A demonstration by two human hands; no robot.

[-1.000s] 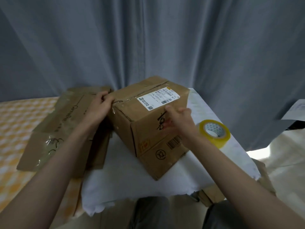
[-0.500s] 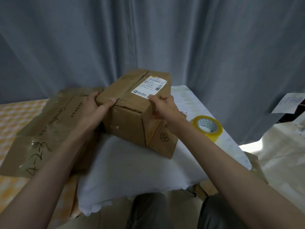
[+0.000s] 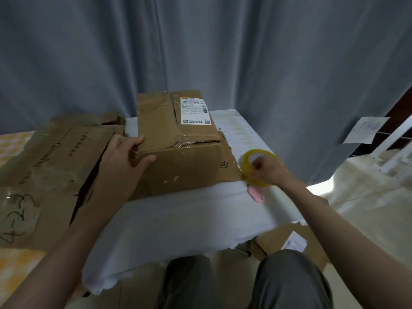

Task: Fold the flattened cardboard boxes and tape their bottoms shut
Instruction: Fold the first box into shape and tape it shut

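A home room, likely a bedroom, is indicated. Grey curtains (image 3: 200, 52) are hung floor-length behind a small surface (image 3: 178, 219) draped in white cloth. A yellow checked bed cover (image 3: 13, 139) is seen at left; used shipping cartons (image 3: 55, 163) are stacked on it.

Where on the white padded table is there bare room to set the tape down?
The widest bare patch is the near strip of the white table, between the folded box and the near edge. A narrower strip lies behind the tape roll in the right hand. The left side is crowded: left hand, flattened cardboard.
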